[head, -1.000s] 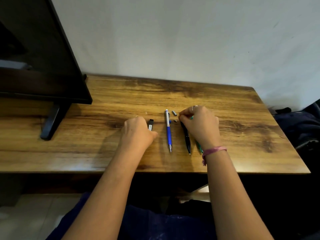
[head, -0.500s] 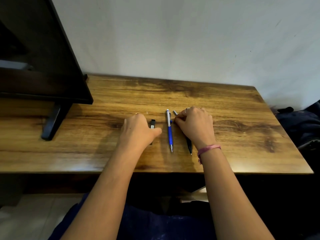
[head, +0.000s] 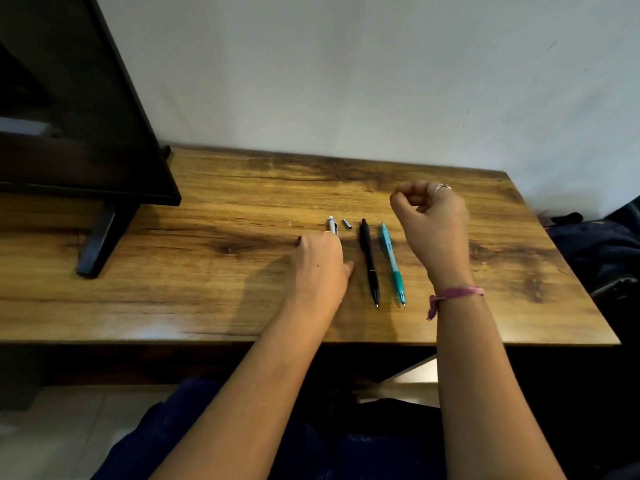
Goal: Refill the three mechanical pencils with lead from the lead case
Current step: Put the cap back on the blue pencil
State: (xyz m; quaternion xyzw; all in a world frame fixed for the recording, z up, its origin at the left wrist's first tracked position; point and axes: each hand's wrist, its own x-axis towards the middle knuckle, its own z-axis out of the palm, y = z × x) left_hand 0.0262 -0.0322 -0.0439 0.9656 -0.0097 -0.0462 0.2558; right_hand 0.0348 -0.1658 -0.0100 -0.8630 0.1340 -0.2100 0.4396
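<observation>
My left hand lies on the table with its fingers curled down over the blue-and-white pencil. Only the pencil's white top end sticks out past the fingers. A small dark tip shows at the hand's far left edge; I cannot tell whether it is the lead case. A tiny metal cap lies just right of the pencil's top. The black pencil and the teal pencil lie side by side with their tips towards me. My right hand hovers above the table right of the teal pencil, fingertips pinched together.
A dark monitor on a black stand takes up the table's left side. The wooden table backs onto a white wall. A dark bag sits past the table's right edge.
My right hand has lifted off the black and teal pencils and moved up and right, uncovering them. My left hand has slid right, from beside the lead case onto the blue pencil.
</observation>
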